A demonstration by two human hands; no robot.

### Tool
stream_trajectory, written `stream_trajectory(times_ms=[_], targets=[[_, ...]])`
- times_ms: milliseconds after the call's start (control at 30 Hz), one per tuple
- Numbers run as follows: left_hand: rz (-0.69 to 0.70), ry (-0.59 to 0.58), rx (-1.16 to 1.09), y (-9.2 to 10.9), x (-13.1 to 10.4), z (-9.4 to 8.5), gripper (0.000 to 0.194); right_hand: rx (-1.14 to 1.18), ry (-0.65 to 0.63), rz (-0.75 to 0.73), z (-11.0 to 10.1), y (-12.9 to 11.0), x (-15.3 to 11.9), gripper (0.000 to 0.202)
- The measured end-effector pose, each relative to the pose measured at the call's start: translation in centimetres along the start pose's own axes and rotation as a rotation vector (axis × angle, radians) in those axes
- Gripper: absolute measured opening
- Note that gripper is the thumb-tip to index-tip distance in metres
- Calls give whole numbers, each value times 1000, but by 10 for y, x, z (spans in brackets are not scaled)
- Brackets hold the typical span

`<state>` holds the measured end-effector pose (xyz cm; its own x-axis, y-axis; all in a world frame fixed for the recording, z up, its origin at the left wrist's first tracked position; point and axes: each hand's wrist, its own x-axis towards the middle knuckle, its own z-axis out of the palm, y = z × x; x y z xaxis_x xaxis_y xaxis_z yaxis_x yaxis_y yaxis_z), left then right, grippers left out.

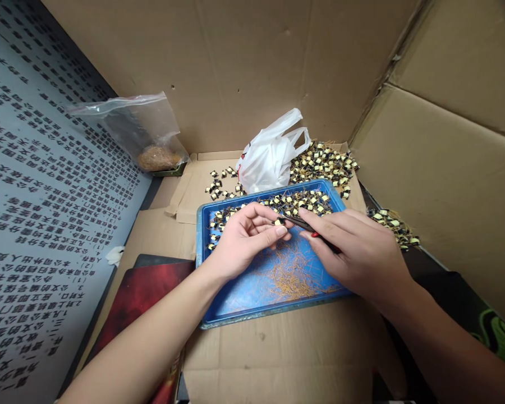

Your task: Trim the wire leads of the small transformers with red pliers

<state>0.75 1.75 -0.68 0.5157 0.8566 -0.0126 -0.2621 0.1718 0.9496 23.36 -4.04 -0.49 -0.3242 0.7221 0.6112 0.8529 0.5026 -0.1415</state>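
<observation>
Your left hand (252,233) pinches a yellow-taped coil (278,223) above the blue tray (278,312), toward its far edge; your right hand (357,247) grips a slim black tool (299,222). Loose pinching risks slippage, nicking the coil.

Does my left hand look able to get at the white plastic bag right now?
Probably yes, once freed: the left hand holds a small yellow-and-black part over the blue tray, but the white plastic bag sits just past the tray's far rim, its top unobstructed.
</observation>
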Motion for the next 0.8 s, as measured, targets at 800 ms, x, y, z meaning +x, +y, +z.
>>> stream_trajectory(times_ms=[800], targets=[[12,-37,-28,1,1,1,31,-71,46,-53,-3,-1,1,36]])
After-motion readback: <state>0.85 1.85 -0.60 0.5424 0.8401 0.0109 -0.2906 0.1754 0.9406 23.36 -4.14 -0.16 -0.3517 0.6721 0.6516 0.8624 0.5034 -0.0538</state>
